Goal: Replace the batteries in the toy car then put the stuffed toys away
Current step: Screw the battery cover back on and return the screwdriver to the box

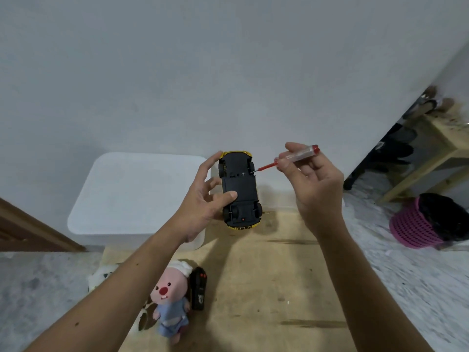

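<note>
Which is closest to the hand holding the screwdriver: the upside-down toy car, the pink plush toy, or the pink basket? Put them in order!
From the right hand, in the head view:
1. Toy car, just to its left, held by the left hand; the screwdriver tip touches it.
2. Pink basket, off to the right on the floor.
3. Pink plush toy, down low on the left by the remote.
</note>
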`<action>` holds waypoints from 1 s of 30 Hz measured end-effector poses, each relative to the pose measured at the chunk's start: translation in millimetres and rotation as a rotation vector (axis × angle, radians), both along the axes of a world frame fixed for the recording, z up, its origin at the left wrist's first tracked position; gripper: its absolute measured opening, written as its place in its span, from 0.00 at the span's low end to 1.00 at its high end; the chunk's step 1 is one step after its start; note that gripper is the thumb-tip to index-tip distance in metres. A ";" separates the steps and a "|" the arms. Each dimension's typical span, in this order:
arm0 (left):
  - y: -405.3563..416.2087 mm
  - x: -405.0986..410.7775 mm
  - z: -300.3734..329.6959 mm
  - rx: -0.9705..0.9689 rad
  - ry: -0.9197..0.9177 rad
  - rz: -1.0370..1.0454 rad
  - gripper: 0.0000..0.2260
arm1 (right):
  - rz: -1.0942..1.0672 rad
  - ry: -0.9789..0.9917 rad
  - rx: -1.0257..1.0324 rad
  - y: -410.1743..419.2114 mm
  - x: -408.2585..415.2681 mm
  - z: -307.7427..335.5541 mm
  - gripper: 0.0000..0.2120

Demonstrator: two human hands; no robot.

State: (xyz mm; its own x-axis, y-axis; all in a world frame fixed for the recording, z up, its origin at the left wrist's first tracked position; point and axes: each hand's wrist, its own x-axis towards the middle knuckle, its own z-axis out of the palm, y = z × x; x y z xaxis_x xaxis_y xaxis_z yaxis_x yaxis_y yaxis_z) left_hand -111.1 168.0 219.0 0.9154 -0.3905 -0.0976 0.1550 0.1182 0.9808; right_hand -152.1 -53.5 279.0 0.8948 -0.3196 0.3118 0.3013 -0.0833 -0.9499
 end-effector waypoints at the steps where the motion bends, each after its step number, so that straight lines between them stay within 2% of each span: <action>1: -0.3 0.1 1.2 -0.004 -0.004 -0.001 0.37 | 0.006 -0.014 0.003 3.0 1.1 2.6 0.13; 5: 0.3 -0.1 3.3 0.003 -0.020 0.013 0.38 | 0.029 -0.025 0.009 12.5 5.8 5.2 0.12; 16: 0.7 3.0 3.1 0.006 -0.055 0.010 0.38 | 0.035 -0.054 -0.139 16.2 13.5 1.1 0.10; 30: 0.3 8.0 2.3 0.017 -0.043 0.021 0.38 | -0.001 -0.074 -0.166 11.4 18.3 0.0 0.10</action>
